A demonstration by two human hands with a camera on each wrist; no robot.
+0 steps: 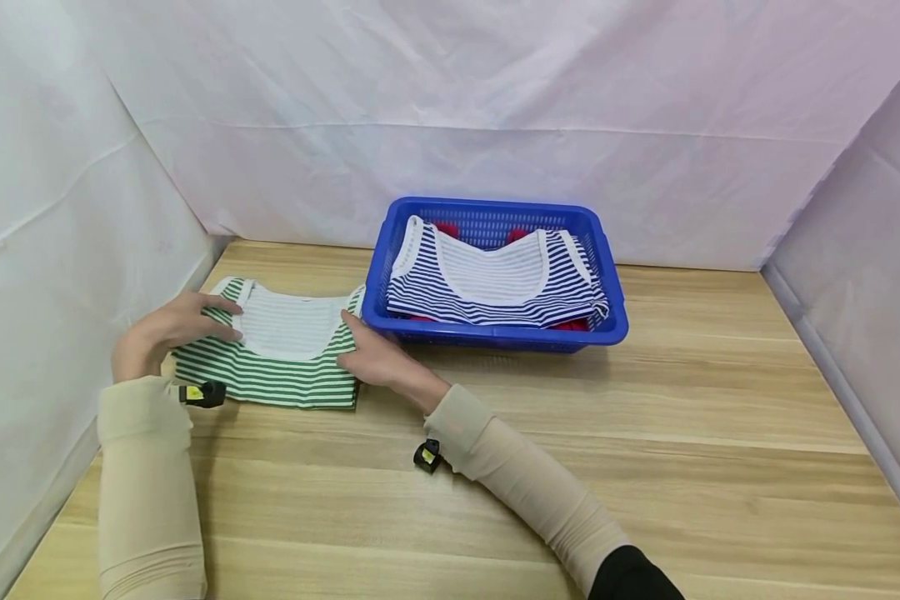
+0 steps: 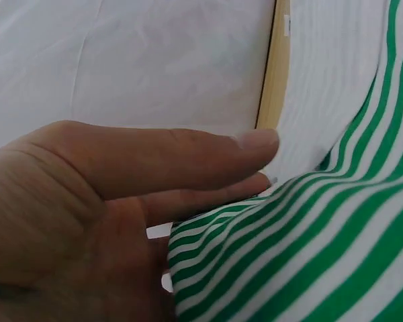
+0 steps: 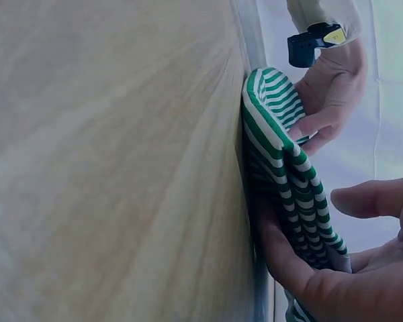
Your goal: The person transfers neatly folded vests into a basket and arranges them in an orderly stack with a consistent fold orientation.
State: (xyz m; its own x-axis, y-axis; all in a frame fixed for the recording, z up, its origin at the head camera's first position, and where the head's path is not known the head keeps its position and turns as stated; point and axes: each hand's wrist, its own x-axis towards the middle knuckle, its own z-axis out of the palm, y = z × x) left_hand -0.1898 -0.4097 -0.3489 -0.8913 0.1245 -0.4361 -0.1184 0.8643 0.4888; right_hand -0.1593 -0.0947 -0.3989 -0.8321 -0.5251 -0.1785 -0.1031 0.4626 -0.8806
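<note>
A folded green-and-white striped shirt (image 1: 292,379) lies on the left of the table, its white-lined neckline facing the back. My left hand (image 1: 180,327) grips its left side, with fingers reaching over the top; part of that hand is hidden under the cloth in the left wrist view. At the other side, my right hand (image 1: 378,360) holds the shirt's right edge. In the right wrist view, fingers (image 3: 289,261) run underneath the folded layers while the thumb is above them. That edge of the shirt is slightly raised, close to the basket's near left corner.
A blue plastic basket (image 1: 495,336) stands at the back middle of the wooden table (image 1: 645,467). In it lies a folded navy-and-white striped shirt (image 1: 487,304), over some red cloth (image 1: 570,325). White sheets (image 1: 495,92) hang behind and at both sides.
</note>
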